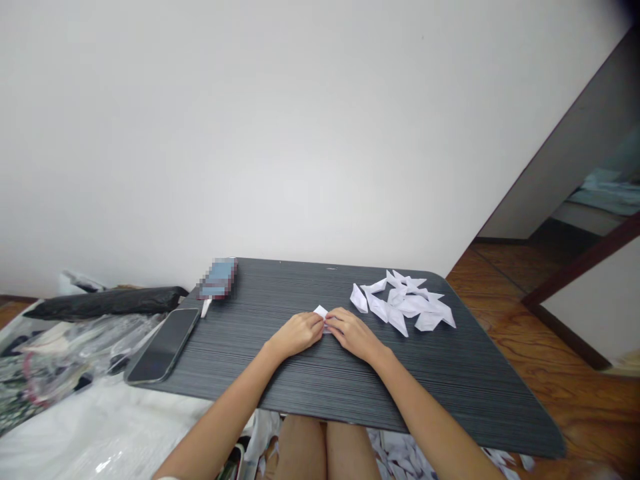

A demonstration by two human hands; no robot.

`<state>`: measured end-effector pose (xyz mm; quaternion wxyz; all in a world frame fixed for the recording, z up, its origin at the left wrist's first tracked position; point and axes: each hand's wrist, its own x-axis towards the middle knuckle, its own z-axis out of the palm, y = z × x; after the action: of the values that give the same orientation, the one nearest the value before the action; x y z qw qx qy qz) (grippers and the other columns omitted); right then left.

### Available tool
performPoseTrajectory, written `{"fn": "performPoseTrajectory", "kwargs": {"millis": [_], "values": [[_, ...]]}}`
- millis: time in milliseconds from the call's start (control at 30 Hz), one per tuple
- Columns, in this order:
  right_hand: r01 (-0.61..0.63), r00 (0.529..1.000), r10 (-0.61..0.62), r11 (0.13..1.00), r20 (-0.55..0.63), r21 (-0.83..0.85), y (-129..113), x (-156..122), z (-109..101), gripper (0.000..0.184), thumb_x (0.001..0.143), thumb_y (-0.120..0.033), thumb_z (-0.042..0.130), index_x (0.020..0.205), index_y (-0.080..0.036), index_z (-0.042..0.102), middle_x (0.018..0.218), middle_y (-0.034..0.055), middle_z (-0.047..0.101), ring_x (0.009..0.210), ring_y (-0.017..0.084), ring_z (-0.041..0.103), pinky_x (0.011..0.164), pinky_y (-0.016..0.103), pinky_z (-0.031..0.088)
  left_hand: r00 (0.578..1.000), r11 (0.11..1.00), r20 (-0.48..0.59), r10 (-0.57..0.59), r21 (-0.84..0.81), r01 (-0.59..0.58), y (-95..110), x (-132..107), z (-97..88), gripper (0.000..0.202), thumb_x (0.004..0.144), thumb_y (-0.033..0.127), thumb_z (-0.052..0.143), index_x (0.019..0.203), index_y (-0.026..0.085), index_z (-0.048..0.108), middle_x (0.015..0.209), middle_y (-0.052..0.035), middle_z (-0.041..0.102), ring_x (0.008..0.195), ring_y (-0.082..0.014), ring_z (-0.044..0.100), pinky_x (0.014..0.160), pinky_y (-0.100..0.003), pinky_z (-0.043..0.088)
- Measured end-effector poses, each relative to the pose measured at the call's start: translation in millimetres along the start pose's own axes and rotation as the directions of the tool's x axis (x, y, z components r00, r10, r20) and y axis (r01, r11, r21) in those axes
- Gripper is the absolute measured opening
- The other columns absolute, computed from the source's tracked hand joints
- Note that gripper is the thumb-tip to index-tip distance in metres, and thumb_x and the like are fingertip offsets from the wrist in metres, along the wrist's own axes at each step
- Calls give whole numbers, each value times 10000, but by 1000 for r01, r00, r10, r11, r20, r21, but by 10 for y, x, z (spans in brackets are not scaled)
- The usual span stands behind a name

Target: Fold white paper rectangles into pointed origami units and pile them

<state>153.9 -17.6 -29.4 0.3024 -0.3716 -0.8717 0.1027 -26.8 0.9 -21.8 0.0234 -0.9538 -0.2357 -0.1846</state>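
Both hands meet over a small piece of folded white paper (321, 311) near the middle of the dark table (270, 287). My left hand (300, 333) pinches it from the left, fingers closed. From the right, my right hand (354, 333) presses its fingertips on the same paper, fingers curled. Only the paper's top corner and a thin strip between the hands show; the fingers hide the rest. To the right of my right hand lies a loose pile of folded white paper pieces (410, 305) with pointed ends.
A black smartphone (164, 347) lies at the table's left edge. Behind it is a blurred-out blue item (219, 279). Plastic bags (120, 340) and a long black bundle (107, 302) are left of the table. More folded papers (403, 457) lie below the front edge. A white wall (310, 133) stands behind.
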Motion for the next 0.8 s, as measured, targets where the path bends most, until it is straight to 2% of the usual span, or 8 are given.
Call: {"fn": "performPoseTrajectory", "kwargs": {"millis": [133, 267, 400, 500, 633, 800], "values": [[-19, 999, 19, 999, -25, 26, 3, 9, 30, 249, 827, -144, 363, 871, -164, 608, 893, 80, 577, 898, 176, 504, 775, 322, 439, 1000, 1000, 27, 10, 8, -10, -1, 1, -26, 289, 859, 209, 277, 909, 112, 544, 843, -100, 560, 828, -172, 533, 755, -316, 432], [-36, 999, 38, 997, -30, 66, 6, 2, 24, 233, 822, -138, 374, 853, -163, 604, 871, 68, 581, 877, 170, 505, 766, 313, 441, 998, 996, 28, -63, -64, 65, 12, -9, -71, 280, 852, 249, 320, 995, 145, 537, 944, -89, 539, 891, -167, 499, 789, -305, 412], [-14, 1000, 14, 999, 4, 47, 4, -15, -6, 239, 829, -141, 357, 844, -162, 594, 882, 72, 573, 879, 173, 500, 761, 316, 440, 987, 976, 1, -159, -150, 157, 19, -36, -70, 286, 853, 225, 318, 970, 179, 575, 975, -75, 523, 909, -159, 478, 801, -301, 395], [12, 999, -14, 999, 32, 41, -5, -29, -37, 229, 830, -134, 354, 844, -153, 581, 897, 78, 567, 884, 170, 495, 769, 311, 434, 981, 959, -11, -192, -213, 185, 11, -78, -66, 283, 848, 249, 337, 965, 193, 589, 972, -73, 518, 908, -159, 471, 808, -300, 387], [-17, 1000, 16, 998, 14, 59, -21, -39, -65, 213, 828, -121, 351, 843, -154, 561, 862, 72, 566, 852, 169, 500, 749, 313, 434, 975, 936, -30, -221, -288, 203, -27, -143, -63, 287, 850, 253, 340, 878, 177, 615, 945, -63, 528, 891, -146, 473, 811, -281, 382], [12, 1000, -12, 999, 21, 34, -40, -34, -65, 181, 815, -134, 391, 893, -162, 552, 893, 66, 552, 866, 171, 489, 768, 326, 427, 981, 962, -20, -193, -199, 185, -32, -163, -52, 268, 854, 233, 334, 960, 190, 576, 973, -56, 528, 893, -146, 466, 788, -292, 378]]}}
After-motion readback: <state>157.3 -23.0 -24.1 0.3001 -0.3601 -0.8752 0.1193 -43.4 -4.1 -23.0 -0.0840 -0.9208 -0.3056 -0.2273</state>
